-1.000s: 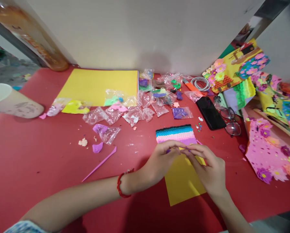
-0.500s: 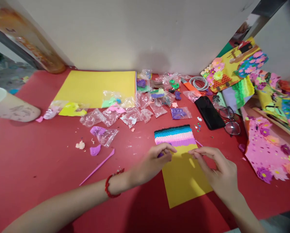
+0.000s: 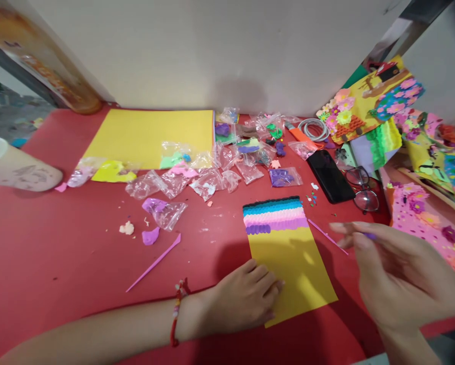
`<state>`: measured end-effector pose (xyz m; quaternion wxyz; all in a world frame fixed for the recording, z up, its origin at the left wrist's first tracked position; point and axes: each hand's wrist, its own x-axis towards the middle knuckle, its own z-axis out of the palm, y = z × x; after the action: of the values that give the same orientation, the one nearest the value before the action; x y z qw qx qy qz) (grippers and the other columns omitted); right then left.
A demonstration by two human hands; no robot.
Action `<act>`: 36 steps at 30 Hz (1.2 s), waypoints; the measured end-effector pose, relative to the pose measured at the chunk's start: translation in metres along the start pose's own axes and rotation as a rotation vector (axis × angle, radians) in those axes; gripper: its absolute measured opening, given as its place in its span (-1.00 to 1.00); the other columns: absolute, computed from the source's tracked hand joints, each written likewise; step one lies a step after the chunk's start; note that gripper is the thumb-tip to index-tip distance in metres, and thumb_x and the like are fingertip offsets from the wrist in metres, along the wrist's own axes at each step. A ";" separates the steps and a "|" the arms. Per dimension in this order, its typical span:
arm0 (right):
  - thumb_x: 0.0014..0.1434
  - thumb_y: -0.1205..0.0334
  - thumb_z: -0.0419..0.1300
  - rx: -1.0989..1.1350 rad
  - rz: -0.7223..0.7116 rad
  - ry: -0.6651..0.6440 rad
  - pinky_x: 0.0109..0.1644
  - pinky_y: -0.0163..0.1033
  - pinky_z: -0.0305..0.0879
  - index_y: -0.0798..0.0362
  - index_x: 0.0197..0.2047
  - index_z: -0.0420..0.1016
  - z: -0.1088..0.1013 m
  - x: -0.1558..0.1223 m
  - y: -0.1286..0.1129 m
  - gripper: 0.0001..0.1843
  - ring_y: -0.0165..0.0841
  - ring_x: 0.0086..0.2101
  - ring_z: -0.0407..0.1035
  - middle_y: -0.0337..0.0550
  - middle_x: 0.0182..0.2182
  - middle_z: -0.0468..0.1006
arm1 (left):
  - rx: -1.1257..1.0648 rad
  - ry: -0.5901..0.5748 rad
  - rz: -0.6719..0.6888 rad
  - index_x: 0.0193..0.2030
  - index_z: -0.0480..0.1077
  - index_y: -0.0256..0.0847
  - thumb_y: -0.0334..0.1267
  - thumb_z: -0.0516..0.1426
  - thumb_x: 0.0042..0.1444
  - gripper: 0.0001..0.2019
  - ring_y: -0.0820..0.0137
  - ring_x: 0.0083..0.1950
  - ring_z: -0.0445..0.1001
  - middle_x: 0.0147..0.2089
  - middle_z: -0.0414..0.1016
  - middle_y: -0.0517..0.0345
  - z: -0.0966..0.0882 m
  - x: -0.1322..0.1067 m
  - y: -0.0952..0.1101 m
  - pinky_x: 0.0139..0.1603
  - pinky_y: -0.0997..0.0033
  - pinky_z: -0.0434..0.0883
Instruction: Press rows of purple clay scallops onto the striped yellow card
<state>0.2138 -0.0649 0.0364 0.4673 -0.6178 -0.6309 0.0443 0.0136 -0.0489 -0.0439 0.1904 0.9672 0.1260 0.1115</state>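
Note:
A yellow sheet lies on the red table. Across its top run overlapping rows of modelling clay in black, blue, white, pink and light purple, and a short dark purple row at the left. My left hand rests palm down on the sheet's lower left part, fingers curled under; whatever they may hold is hidden. Raised to the right of the sheet, my right hand pinches a small piece of purple clay between thumb and fingers. A pink modelling tool lies behind its fingertips.
Another pink tool and purple clay lie to the left. Clay bags spread behind, before a larger yellow sheet. A phone, glasses and decorated crafts fill the right; a cup stands left.
My right hand has moved right and up off the sheet, bringing a purple bit into view. My left hand has dropped nearer and turned palm down, uncovering the dark purple row.

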 end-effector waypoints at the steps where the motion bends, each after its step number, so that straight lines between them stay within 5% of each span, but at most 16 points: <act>1: 0.10 0.39 0.18 -0.018 -0.011 0.006 -0.39 -0.28 0.45 -0.10 -0.13 0.48 0.003 0.001 -0.001 -0.73 -0.36 -0.44 0.51 -0.23 -0.34 0.62 | -0.018 0.005 -0.008 0.05 0.27 -0.43 -0.18 0.09 0.15 -0.60 0.28 -0.29 0.33 -0.30 0.42 0.00 -0.001 -0.001 0.000 -0.28 0.29 0.23; 5: 0.11 0.40 0.16 -0.050 -0.086 -0.192 -0.39 -0.37 0.44 -0.05 -0.26 0.49 0.026 -0.002 0.001 -0.83 -0.46 -0.50 0.48 -0.30 -0.45 0.60 | -0.308 0.013 -0.125 -0.08 0.30 -0.31 -0.30 -0.02 0.20 -0.79 0.29 -0.27 0.31 -0.24 0.40 -0.03 -0.018 -0.001 -0.002 -0.23 0.28 0.25; 8: 0.13 0.44 0.11 -0.101 -0.323 -0.313 -0.33 -0.34 0.44 0.03 -0.18 0.48 0.039 -0.011 0.011 -0.78 -0.42 -0.38 0.51 -0.21 -0.36 0.62 | -0.840 0.260 -0.468 0.00 0.18 -0.27 -0.28 -0.02 0.17 -0.74 0.36 -0.25 0.28 -0.23 0.32 0.02 -0.035 0.012 -0.013 -0.20 0.35 0.27; 11: 0.10 0.50 0.12 -0.247 -0.614 -0.306 -0.32 -0.28 0.43 0.09 -0.07 0.45 0.048 -0.015 0.018 -0.68 -0.36 -0.35 0.51 -0.13 -0.28 0.63 | -1.440 0.577 -0.821 -0.20 0.21 -0.24 -0.23 -0.09 0.20 -0.85 0.43 -0.36 0.23 -0.38 0.23 0.17 -0.052 0.038 -0.030 -0.28 0.43 0.23; 15: 0.12 0.47 0.10 -0.408 -0.691 -0.192 -0.30 -0.23 0.40 0.10 -0.02 0.44 0.064 -0.011 0.007 -0.66 -0.34 -0.37 0.50 -0.11 -0.28 0.63 | -2.030 0.720 -0.966 -0.27 0.25 -0.31 -0.16 -0.14 0.20 -0.73 0.49 -0.45 0.21 -0.39 0.22 0.16 -0.068 0.071 -0.041 -0.38 0.49 0.20; 21: 0.11 0.48 -0.02 -0.241 -0.609 -0.246 -0.01 -0.16 0.33 0.32 0.16 0.25 0.077 -0.023 -0.021 -0.49 -0.22 0.01 0.35 0.09 -0.07 0.53 | -2.227 0.893 -0.972 -0.27 0.29 -0.31 -0.04 -0.15 0.15 -0.63 0.48 -0.50 0.21 -0.42 0.25 0.12 -0.077 0.075 -0.040 -0.42 0.47 0.20; 27: 0.16 0.35 -0.02 -0.133 -0.624 -0.323 0.24 -0.06 0.05 0.24 0.14 0.27 0.070 -0.023 -0.020 -0.53 -0.23 0.24 0.00 -0.01 0.04 0.46 | -2.370 0.754 -0.908 -0.25 0.30 -0.31 -0.05 -0.20 0.17 -0.60 0.48 -0.52 0.21 -0.42 0.26 0.11 -0.090 0.062 -0.033 -0.47 0.47 0.20; 31: 0.16 0.33 -0.02 -0.179 -0.668 -0.299 0.31 -0.09 -0.11 0.22 0.06 0.36 0.061 -0.021 -0.021 -0.60 -0.30 0.25 -0.02 -0.06 -0.03 0.52 | -2.347 0.833 -0.808 -0.21 0.31 -0.30 0.01 -0.18 0.14 -0.57 0.48 -0.49 0.24 -0.36 0.28 0.10 -0.095 0.056 -0.024 -0.44 0.48 0.23; 36: 0.16 0.34 0.01 -0.139 -0.746 -0.267 0.33 -0.14 -0.14 0.09 0.04 0.39 0.056 -0.020 -0.023 -0.62 -0.38 0.25 -0.04 -0.22 -0.07 0.56 | -2.362 0.698 -0.805 -0.18 0.31 -0.28 0.03 -0.08 0.10 -0.60 0.47 -0.47 0.27 -0.36 0.28 0.10 -0.095 0.055 -0.015 -0.38 0.44 0.28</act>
<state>0.1569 -0.0579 0.0091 0.3225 -0.3650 -0.8686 -0.0913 0.0375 0.0128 0.0450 0.9010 0.0291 0.2748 0.3345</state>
